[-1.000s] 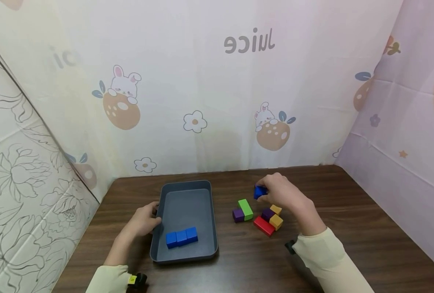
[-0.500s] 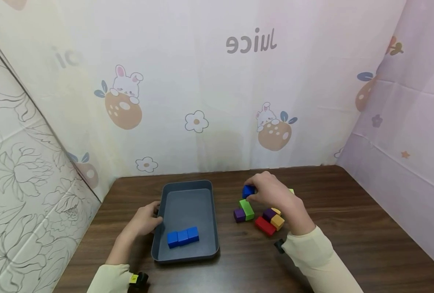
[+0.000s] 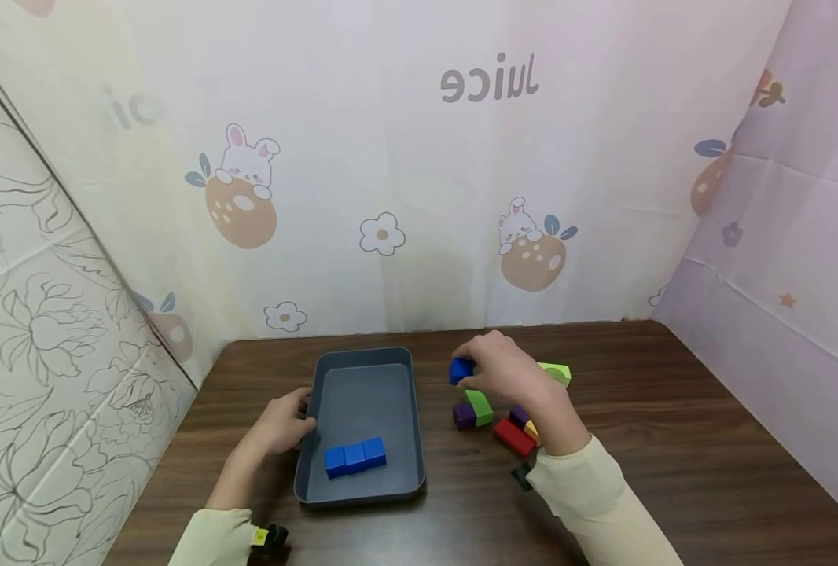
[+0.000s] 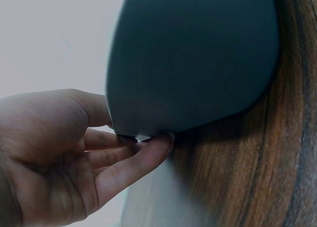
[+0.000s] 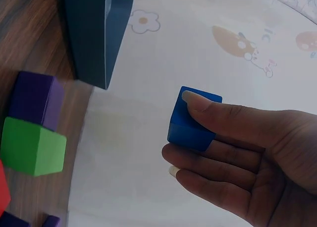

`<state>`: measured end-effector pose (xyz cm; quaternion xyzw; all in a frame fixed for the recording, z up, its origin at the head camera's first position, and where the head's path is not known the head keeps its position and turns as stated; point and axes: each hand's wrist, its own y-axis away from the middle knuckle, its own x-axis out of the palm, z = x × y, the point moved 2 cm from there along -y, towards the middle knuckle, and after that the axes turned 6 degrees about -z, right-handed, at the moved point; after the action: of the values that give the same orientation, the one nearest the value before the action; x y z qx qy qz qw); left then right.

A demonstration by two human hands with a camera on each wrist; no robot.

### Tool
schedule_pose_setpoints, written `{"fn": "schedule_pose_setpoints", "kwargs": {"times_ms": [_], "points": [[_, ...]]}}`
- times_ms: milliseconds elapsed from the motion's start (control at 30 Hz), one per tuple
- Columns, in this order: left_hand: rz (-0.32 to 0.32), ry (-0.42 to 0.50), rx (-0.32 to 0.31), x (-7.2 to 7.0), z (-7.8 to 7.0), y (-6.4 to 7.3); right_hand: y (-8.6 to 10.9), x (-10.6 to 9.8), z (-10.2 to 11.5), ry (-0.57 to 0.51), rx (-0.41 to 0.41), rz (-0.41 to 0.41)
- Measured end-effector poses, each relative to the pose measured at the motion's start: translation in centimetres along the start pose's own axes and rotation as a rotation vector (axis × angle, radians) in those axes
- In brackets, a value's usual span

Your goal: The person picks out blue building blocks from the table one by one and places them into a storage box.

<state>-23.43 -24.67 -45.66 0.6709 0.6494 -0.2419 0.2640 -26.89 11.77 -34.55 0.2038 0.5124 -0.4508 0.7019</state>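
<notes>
My right hand (image 3: 507, 369) pinches a blue cube (image 5: 190, 123) between thumb and fingers, up off the table and right of the tray. My left hand (image 3: 281, 424) holds the left side of a dark grey rectangular tray (image 3: 362, 497). In the left wrist view the thumb lies at the tray's edge and the fingers (image 4: 133, 170) curl under it. Inside the tray, near its front end, a row of three blue cubes (image 3: 354, 457) sits side by side. Below the right hand, a green block (image 3: 479, 409) touches a purple block (image 3: 464, 416).
A red block (image 3: 514, 438) lies on the brown table (image 3: 447, 519) with purple and yellow blocks beside it, partly hidden by the right wrist. Farther back is a light green block (image 3: 557, 373). A patterned curtain (image 3: 426, 173) hangs behind the table.
My right hand has moved left with the blue cube, toward the tray. A light green block behind the arm has come into view. The left hand and tray stay in place.
</notes>
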Motion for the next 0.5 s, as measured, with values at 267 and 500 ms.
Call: {"fn": "schedule_pose_setpoints", "kwargs": {"times_ms": [267,500], "points": [[-0.004,-0.006,0.006,0.0,-0.2,0.1,0.0,0.2,0.5,-0.018,0.029,0.011],[-0.007,-0.007,0.001,0.0,-0.2,0.1,0.0,0.8,1.3,-0.011,0.003,0.023]]}}
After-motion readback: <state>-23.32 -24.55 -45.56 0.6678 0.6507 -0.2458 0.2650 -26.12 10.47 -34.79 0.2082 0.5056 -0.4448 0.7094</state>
